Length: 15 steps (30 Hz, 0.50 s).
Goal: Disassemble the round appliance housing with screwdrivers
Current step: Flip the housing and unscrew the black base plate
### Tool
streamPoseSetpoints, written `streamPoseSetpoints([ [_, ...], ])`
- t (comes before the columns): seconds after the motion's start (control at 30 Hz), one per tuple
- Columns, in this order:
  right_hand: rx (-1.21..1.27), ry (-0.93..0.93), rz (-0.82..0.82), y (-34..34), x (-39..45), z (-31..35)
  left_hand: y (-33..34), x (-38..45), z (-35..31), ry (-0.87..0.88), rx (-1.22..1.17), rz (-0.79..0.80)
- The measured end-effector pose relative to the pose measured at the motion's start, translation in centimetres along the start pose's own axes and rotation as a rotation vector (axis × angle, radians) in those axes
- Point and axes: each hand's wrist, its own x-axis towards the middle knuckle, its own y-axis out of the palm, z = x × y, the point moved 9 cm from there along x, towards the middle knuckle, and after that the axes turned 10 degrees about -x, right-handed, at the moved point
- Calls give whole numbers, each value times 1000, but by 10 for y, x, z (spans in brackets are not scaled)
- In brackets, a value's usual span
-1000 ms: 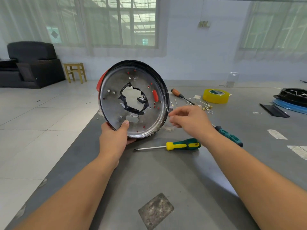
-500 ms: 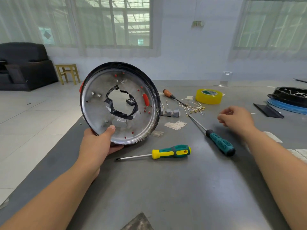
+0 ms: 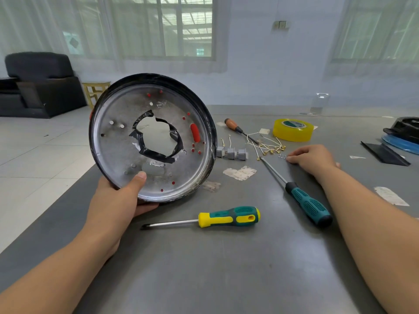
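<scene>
While the round housing [image 3: 151, 138] is gripped upright at the counter's [image 3: 226, 268] left edge by the left hand [image 3: 118, 200], screws [image 3: 282, 156] are touched by the curled right hand [image 3: 311, 156]; screwdrivers [image 3: 227, 217] lie between.

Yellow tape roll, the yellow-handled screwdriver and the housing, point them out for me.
tape roll [image 3: 293, 130]: head view, outer yellow wall.
yellow-handled screwdriver [image 3: 229, 216]: head view, middle of the handle.
housing [image 3: 127, 141]: head view, bare metal inner face.

Screwdrivers [image 3: 227, 217] right of housing [image 3: 151, 137]
</scene>
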Motion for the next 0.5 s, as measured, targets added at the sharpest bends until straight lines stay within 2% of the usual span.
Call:
streamPoseSetpoints([
  [0.2, -13, 10, 14, 1, -1, 2, 1, -3, -1, 18, 25, -8],
  [0.5, 65, -89, 80, -2, -9, 1, 0, -2, 0, -9, -5, -4],
])
